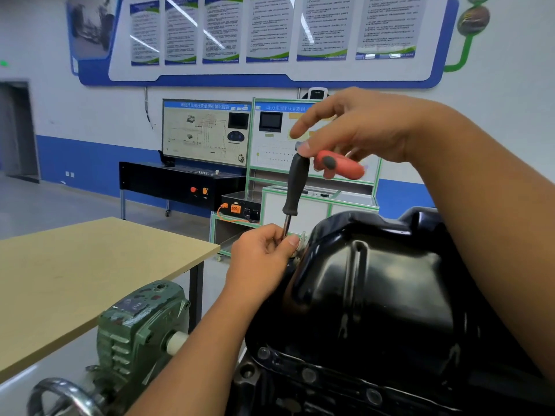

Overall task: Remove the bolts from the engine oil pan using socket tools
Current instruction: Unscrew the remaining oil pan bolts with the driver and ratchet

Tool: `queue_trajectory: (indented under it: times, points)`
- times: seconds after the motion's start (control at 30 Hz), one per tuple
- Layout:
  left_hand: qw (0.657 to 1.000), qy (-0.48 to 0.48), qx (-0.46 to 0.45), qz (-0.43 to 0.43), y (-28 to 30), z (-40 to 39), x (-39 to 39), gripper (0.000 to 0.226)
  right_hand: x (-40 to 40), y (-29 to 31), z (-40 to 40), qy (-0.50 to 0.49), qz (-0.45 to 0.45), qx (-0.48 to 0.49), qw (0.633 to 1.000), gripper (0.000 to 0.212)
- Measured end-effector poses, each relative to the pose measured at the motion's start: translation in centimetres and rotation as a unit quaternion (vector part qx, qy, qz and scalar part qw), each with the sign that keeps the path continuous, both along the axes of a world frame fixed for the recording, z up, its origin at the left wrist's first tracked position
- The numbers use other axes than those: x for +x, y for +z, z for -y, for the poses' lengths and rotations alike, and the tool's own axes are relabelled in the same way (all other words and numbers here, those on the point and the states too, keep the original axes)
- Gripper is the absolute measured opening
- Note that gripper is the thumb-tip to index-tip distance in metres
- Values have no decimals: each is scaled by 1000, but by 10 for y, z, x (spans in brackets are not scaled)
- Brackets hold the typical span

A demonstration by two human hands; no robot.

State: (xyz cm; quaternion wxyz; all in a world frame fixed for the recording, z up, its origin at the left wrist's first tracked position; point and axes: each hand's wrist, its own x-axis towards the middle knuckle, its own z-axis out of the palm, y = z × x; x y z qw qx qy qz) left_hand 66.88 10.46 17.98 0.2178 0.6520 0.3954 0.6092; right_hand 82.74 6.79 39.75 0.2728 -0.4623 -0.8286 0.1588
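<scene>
We see the left hand [264, 250] pinching the socket driver [295, 187] shaft, hiding its tip at the oil pan [390, 283] far rim; the right hand [360, 130] grips a red-handled tool [339, 166], mostly hidden.

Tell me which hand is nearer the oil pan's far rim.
Left. The left hand pinches the tool's steel shaft right beside the oil pan rim; the right hand grips the red handle well above it.

Bright, even light; edges warped.
</scene>
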Motion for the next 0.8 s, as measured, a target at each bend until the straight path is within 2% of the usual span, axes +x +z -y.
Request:
queue_trajectory:
  times: [0.1,0.23,0.3,0.37,0.43,0.53,0.67,0.8]
  points:
    - [1000,-19,-1,22,0,1,-1,42,1,0,-3,-22,3,36,999,38]
    - [998,-56,-7,35,-1,1,0,39,2,-2,-7,-84,93,89,988,37]
    - [1000,-22,-5,18,-2,-1,0,41,0,-3,-5,-59,63,64,994,34]
    - [1000,3,-3,7,-2,-1,0,45,-1,-1,-1,-15,10,22,1000,41]
    - [1000,13,-2,3,-2,-1,0,46,-2,0,2,8,-7,3,1000,47]
    - [1000,2,0,13,-2,-1,0,45,1,0,1,-15,3,43,999,46]
    - [999,-35,3,31,-4,-3,0,45,1,-2,-4,-90,88,101,987,36]
    - [1000,17,6,-1,-5,-5,0,44,-4,-2,2,-29,33,52,998,37]
